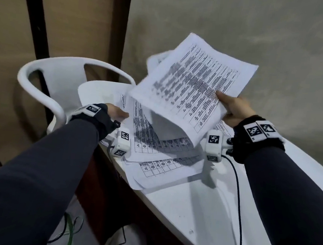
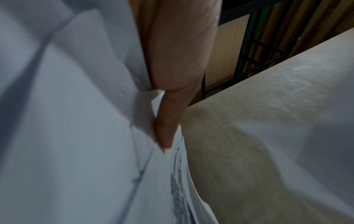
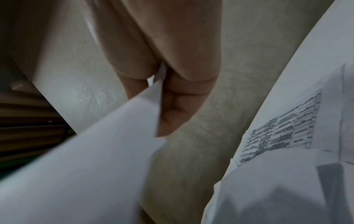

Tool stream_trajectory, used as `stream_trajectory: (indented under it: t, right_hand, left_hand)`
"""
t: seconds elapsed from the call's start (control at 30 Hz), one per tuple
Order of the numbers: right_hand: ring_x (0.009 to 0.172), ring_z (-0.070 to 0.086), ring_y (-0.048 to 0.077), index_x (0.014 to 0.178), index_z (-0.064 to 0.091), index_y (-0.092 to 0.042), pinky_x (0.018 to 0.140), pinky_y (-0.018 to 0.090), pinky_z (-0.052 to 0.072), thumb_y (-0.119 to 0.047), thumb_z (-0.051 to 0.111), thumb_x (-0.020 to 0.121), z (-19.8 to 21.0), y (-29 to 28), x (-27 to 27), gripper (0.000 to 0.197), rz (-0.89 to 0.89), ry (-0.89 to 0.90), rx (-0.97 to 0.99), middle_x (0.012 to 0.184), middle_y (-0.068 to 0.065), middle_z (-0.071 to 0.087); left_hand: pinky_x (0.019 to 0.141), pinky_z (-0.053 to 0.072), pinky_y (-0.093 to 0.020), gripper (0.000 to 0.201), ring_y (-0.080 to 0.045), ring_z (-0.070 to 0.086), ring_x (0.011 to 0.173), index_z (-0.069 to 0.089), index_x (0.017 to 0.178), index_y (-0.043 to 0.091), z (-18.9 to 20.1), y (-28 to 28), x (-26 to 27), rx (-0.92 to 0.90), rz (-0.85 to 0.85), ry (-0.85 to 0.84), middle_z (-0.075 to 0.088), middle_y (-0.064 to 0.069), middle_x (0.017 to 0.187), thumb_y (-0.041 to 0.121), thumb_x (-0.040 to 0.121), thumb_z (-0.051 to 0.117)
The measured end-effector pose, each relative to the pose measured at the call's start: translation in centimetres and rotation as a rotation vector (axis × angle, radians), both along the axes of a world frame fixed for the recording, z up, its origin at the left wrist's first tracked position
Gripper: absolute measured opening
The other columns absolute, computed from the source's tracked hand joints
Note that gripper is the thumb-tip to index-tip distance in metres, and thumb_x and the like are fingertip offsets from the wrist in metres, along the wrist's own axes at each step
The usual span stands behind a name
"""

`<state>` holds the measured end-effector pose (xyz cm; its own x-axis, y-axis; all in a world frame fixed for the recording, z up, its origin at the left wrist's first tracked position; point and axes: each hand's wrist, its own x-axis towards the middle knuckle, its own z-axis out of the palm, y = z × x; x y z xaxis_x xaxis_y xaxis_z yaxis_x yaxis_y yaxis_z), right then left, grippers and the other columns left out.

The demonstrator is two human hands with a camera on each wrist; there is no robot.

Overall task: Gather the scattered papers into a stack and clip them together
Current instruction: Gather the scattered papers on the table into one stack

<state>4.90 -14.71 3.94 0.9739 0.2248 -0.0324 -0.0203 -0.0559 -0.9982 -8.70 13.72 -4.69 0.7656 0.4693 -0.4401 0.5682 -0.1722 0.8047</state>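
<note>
White printed sheets (image 1: 189, 91) hang lifted in your right hand (image 1: 234, 110), thumb on top and fingers (image 3: 172, 106) beneath, pinching their right edge (the near end droops toward the table). Your left hand (image 1: 115, 111) reaches in from the left, a fingertip (image 2: 164, 133) lying against paper edges; whether it grasps them you cannot tell. More papers (image 1: 160, 153) lie fanned on the white table (image 1: 198, 211) beneath, some overhanging its left edge. A white plastic chair (image 1: 50, 87) stands far left.
</note>
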Motion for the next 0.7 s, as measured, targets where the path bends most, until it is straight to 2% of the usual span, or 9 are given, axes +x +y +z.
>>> stream_trajectory:
  t: [0.1,0.2,0.27,0.3,0.37,0.5,0.57,0.63,0.7]
  right_hand:
    - [0.084,0.07,0.025,0.121,0.059,-0.002,0.062,0.034,0.058,-0.019,0.076,0.076,-0.9,1.3,-0.6,0.051,0.044,0.064,-0.04,0.11,0.011,0.069]
    - [0.092,0.068,0.032,0.115,0.062,0.001,0.081,0.048,0.057,-0.011,0.07,0.081,-3.2,2.9,-1.5,0.037,0.054,0.066,-0.275,0.108,0.017,0.069]
    - [0.094,0.068,0.037,0.114,0.061,0.0,0.086,0.058,0.052,-0.003,0.071,0.073,-4.8,3.5,-1.4,0.043,0.125,0.078,-0.397,0.106,0.018,0.069]
    - [0.095,0.067,0.039,0.114,0.06,-0.002,0.085,0.063,0.05,0.002,0.07,0.067,-6.0,3.7,-0.4,0.049,0.157,0.074,-0.433,0.107,0.018,0.069]
    - [0.097,0.065,0.039,0.11,0.061,-0.008,0.082,0.066,0.05,0.005,0.068,0.06,-6.7,4.3,-0.5,0.053,0.186,0.032,-0.513,0.11,0.016,0.068]
    - [0.09,0.067,0.028,0.09,0.066,-0.009,0.081,0.047,0.057,-0.023,0.077,0.075,-5.9,5.1,-3.2,0.023,0.218,-0.025,-0.665,0.096,0.009,0.07]
    - [0.076,0.064,0.022,0.086,0.065,-0.009,0.073,0.035,0.055,-0.051,0.067,0.079,-5.5,5.2,-3.0,0.043,0.222,-0.077,-0.746,0.086,0.008,0.069]
    - [0.082,0.061,0.025,0.092,0.063,-0.007,0.081,0.032,0.049,-0.066,0.05,0.082,-5.3,4.9,-1.3,0.061,0.105,-0.104,-0.697,0.099,0.014,0.069]
    - [0.111,0.057,0.03,0.117,0.059,-0.003,0.098,0.036,0.04,-0.064,0.044,0.087,-5.7,3.7,0.8,0.07,-0.014,-0.13,-0.799,0.126,0.015,0.06]
  left_hand:
    - [0.072,0.038,-0.023,0.069,-0.02,0.044,0.094,0.047,0.132,-0.001,-0.8,0.5,0.5,-0.045,0.063,-0.077,0.055,-0.022,0.124,0.05,0.086,0.05]
    - [0.063,0.038,-0.021,0.072,-0.018,0.046,0.083,0.033,0.144,0.004,-0.5,1.0,0.9,-0.132,0.185,-0.277,0.038,-0.019,0.148,0.056,0.096,0.02]
    - [0.051,0.042,-0.018,0.084,-0.009,0.055,0.059,0.043,0.139,0.009,-0.5,0.9,1.2,-0.277,0.212,-0.358,0.058,-0.019,0.129,0.07,0.088,0.014]
    - [0.042,0.042,-0.013,0.083,-0.009,0.06,0.045,0.055,0.126,0.013,-0.5,0.9,1.1,-0.343,0.231,-0.366,0.073,-0.016,0.098,0.074,0.085,0.018]
    - [0.033,0.044,-0.013,0.069,-0.013,0.059,0.029,0.064,0.103,0.017,-0.2,0.7,0.7,-0.422,0.242,-0.374,0.068,-0.003,0.047,0.073,0.084,0.029]
    - [0.033,0.046,-0.016,0.038,-0.015,0.065,0.039,0.058,0.12,0.006,0.1,0.0,-0.4,-0.337,0.049,-0.28,0.07,0.002,0.05,0.027,0.088,0.061]
    - [0.031,0.041,-0.015,0.047,-0.023,0.062,0.049,0.056,0.121,0.0,-0.2,0.7,-0.4,-0.217,0.03,-0.156,0.075,-0.009,0.075,0.008,0.077,0.071]
    - [0.032,0.04,-0.014,0.045,-0.022,0.06,0.058,0.058,0.118,-0.003,-0.1,0.9,-0.5,-0.133,-0.023,-0.109,0.074,-0.015,0.098,0.001,0.074,0.071]
    - [0.029,0.035,-0.009,0.016,-0.015,0.06,0.038,0.06,0.1,-0.003,0.2,0.7,-0.6,-0.101,-0.043,-0.082,0.074,-0.006,0.062,-0.003,0.084,0.061]
